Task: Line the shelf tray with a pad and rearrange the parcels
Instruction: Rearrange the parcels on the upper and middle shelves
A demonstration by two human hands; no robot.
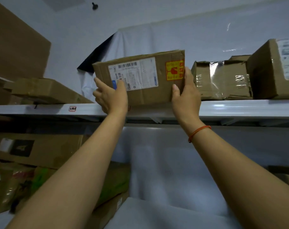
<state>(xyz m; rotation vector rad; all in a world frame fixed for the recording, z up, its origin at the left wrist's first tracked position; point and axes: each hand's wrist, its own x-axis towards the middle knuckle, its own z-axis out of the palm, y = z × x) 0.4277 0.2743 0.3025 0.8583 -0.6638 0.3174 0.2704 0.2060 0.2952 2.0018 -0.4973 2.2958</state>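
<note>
While gripped by left hand (111, 96) and right hand (185, 95), parcel (140, 78) lengthwise along shelf, label outward.

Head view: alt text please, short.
Two bare hands, left hand and right hand, hold a cardboard box with a shipping label and a yellow fragile sticker at the front edge of a white shelf, between other parcels.

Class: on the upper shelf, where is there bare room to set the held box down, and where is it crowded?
Free: the gap between the flat brown cardboard box at left and the crumpled taped carton. Crowded: right end, where that carton sits tight against the large labelled carton.
</note>
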